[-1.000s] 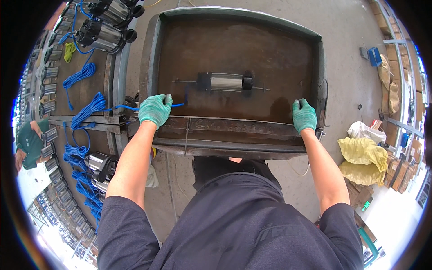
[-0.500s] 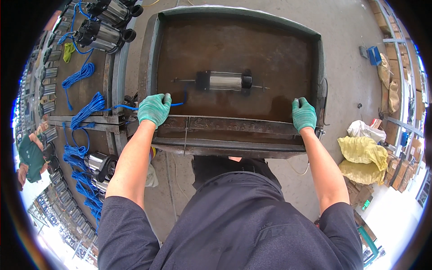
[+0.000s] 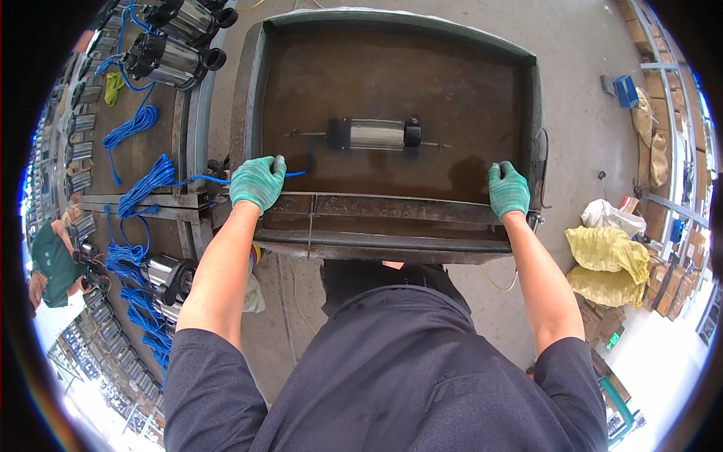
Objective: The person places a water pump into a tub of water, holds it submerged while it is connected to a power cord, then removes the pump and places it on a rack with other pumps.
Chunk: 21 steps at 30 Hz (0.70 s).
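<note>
My left grip point(image 3: 257, 184): closed on the bar point(image 3: 392, 208)
My right grip point(image 3: 510, 190): likewise
Pump point(image 3: 376, 134): lengthwise left-to-right, a black end each way

At upper left, stainless-steel pumps point(image 3: 172, 62) on a worktop point(image 3: 167, 124), near a yellow-green cloth point(image 3: 114, 88). Lower on that side, a green-shirted co-worker point(image 3: 54, 258). At right, yellow woven sacks point(image 3: 607, 252) beside a white sack point(image 3: 611, 218) (rather crumpled), a blue bin point(image 3: 626, 92), cardboard boxes point(image 3: 666, 286) near metal shelving point(image 3: 661, 67).
</note>
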Each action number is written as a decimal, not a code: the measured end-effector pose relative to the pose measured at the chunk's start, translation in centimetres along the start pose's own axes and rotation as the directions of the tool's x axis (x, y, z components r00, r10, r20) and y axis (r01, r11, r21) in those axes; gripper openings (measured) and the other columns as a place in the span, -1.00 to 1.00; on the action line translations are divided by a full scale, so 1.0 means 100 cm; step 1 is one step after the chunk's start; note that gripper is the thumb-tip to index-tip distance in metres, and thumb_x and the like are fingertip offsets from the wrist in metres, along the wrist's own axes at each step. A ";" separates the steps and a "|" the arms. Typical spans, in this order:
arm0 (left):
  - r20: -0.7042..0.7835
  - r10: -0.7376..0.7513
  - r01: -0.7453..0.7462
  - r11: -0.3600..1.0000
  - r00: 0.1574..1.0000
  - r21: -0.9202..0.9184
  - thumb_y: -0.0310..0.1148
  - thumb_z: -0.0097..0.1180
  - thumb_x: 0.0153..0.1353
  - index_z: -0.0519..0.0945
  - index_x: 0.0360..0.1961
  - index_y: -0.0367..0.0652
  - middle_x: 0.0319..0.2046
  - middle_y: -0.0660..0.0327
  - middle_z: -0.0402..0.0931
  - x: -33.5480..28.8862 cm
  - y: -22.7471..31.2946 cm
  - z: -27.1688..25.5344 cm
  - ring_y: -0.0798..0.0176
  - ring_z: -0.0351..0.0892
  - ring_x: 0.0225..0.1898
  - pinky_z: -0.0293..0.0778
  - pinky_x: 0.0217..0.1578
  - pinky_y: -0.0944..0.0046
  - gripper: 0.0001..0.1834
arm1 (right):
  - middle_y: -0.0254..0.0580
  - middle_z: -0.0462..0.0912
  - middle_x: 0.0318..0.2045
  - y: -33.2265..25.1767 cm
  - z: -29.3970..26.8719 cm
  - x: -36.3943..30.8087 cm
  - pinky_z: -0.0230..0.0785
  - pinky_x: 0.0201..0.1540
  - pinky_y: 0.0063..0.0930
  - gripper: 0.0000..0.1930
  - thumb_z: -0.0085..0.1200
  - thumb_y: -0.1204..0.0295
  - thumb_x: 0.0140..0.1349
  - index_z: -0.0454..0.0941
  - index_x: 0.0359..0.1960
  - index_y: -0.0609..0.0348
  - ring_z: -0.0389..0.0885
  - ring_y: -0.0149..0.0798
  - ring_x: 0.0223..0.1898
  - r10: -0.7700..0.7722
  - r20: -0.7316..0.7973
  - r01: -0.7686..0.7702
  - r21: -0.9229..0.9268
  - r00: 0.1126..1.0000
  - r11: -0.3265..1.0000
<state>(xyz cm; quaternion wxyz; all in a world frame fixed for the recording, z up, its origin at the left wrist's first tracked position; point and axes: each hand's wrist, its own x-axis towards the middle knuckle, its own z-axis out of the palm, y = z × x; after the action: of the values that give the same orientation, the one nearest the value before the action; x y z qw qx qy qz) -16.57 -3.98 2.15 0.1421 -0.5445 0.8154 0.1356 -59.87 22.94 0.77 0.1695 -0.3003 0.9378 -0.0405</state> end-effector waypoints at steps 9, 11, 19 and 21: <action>-0.017 0.013 -0.013 1.000 1.000 0.004 0.08 -0.10 0.54 0.74 -0.31 -0.09 -0.29 -0.09 0.72 0.000 -0.001 0.001 -0.27 0.70 -0.18 0.58 -0.08 -0.21 -0.46 | 0.17 0.76 -0.12 -0.001 -0.001 -0.001 0.55 0.03 0.15 -0.62 -0.03 0.04 0.50 0.68 -0.05 0.02 0.71 0.31 -0.04 0.003 0.002 -0.003 0.000 1.000 1.000; -0.012 0.012 -0.012 1.000 1.000 -0.001 0.08 -0.11 0.54 0.74 -0.32 -0.09 -0.29 -0.09 0.72 -0.001 -0.001 0.000 -0.27 0.70 -0.18 0.58 -0.08 -0.21 -0.45 | 0.17 0.76 -0.12 -0.001 0.000 -0.001 0.55 0.03 0.15 -0.63 -0.03 0.04 0.50 0.68 -0.05 0.02 0.71 0.31 -0.05 0.001 -0.005 -0.001 0.002 1.000 1.000; -0.009 0.009 -0.009 1.000 1.000 0.005 0.07 -0.11 0.54 0.74 -0.32 -0.09 -0.29 -0.09 0.72 0.000 -0.001 0.001 -0.27 0.71 -0.17 0.59 -0.07 -0.21 -0.45 | 0.18 0.76 -0.14 -0.001 -0.001 0.000 0.55 0.03 0.14 -0.63 -0.02 0.04 0.49 0.68 -0.06 0.03 0.70 0.31 -0.05 0.008 0.009 -0.008 0.002 1.000 1.000; -0.011 0.011 -0.011 1.000 1.000 0.008 0.07 -0.11 0.55 0.74 -0.32 -0.08 -0.29 -0.09 0.73 0.000 -0.001 0.001 -0.26 0.71 -0.18 0.59 -0.07 -0.21 -0.45 | 0.18 0.76 -0.14 -0.001 -0.001 -0.001 0.55 0.02 0.15 -0.62 -0.02 0.04 0.49 0.68 -0.07 0.03 0.70 0.32 -0.06 0.004 0.000 -0.004 0.012 1.000 1.000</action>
<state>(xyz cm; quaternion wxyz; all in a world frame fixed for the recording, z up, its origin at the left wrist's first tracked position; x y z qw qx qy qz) -16.48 -3.96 2.02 0.1390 -0.5402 0.8196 0.1304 -59.80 22.91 0.87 0.1715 -0.2974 0.9381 -0.0457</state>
